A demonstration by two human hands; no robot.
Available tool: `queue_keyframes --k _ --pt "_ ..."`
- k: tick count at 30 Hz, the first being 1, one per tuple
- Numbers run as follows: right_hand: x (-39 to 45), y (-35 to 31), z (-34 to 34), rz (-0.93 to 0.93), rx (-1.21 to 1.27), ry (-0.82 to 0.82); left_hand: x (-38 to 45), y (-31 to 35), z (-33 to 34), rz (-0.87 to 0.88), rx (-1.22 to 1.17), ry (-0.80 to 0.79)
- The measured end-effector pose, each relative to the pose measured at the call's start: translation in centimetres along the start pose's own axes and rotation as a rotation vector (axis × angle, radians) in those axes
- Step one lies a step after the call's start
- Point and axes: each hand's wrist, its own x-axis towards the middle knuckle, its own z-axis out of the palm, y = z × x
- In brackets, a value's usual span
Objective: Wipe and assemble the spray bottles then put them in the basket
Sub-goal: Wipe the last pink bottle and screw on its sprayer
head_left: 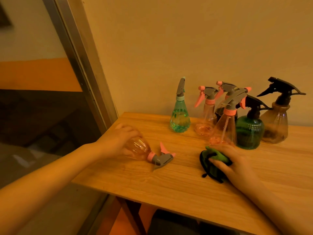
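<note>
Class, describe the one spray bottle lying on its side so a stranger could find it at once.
Start at the wooden table against the wall. Near its left edge, the left hand grips a clear pink bottle. It alone lies on its side; the other bottles stand upright at the back.

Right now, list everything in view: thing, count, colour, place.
lying spray bottle: 1, clear pink, grey-pink head, on its side, front left of table.
teal bottle: 1, upright, back left of group.
pink bottles: 3, upright, mid group, one mostly hidden.
dark green bottle: 1, black head, upright.
brown bottle: 1, black head, far right.
cloth: 1, green, black edge, front centre.
table: 1, light wood.
left hand: grips lying bottle's base.
right hand: grips cloth.
</note>
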Motion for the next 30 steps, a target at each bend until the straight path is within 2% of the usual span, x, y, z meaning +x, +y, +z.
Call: queue_keyframes --k 5,9,12,16,22,30 --pt "-0.1 0.0 0.0 0.013 -0.014 -0.012 -0.3 3.1 0.2 0.063 0.023 0.023" --pt "-0.1 0.0 0.0 0.001 -0.028 -0.014 -0.1 3.2 0.3 0.045 -0.071 0.029" --pt "-0.1 0.1 0.0 -0.006 -0.030 -0.020 0.2 2.0 0.3 0.007 -0.194 -0.017" --pt "-0.1 0.3 0.1 -0.018 -0.019 -0.027 0.4 1.0 1.1 -0.036 -0.504 -0.051" --pt "0.0 -0.1 0.2 -0.005 -0.015 -0.053 1.5 1.0 2.3 -0.082 -0.818 0.013" --pt "0.5 -0.3 1.0 0.078 0.020 -0.061 3.2 1.7 3.3 -0.104 -0.918 0.092"
